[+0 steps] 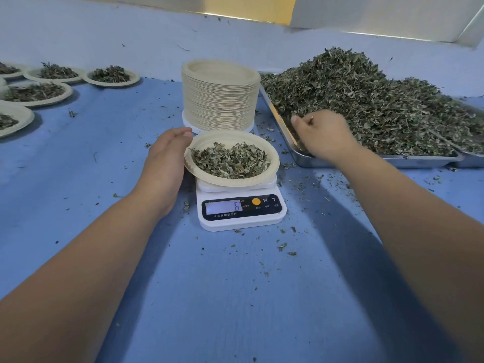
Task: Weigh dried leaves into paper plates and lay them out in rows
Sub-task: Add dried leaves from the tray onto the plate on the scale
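Note:
A paper plate holding dried leaves sits on a white digital scale whose display reads 6. My left hand rests against the plate's left rim, fingers together. My right hand is over the near-left corner of a steel tray, fingers pinched into the big heap of dried leaves; what it holds is hidden. A tall stack of empty paper plates stands just behind the scale.
Several filled paper plates lie in rows at the far left on the blue table. Leaf crumbs are scattered around the scale. A second tray edge shows at far right. A pale wall rises behind.

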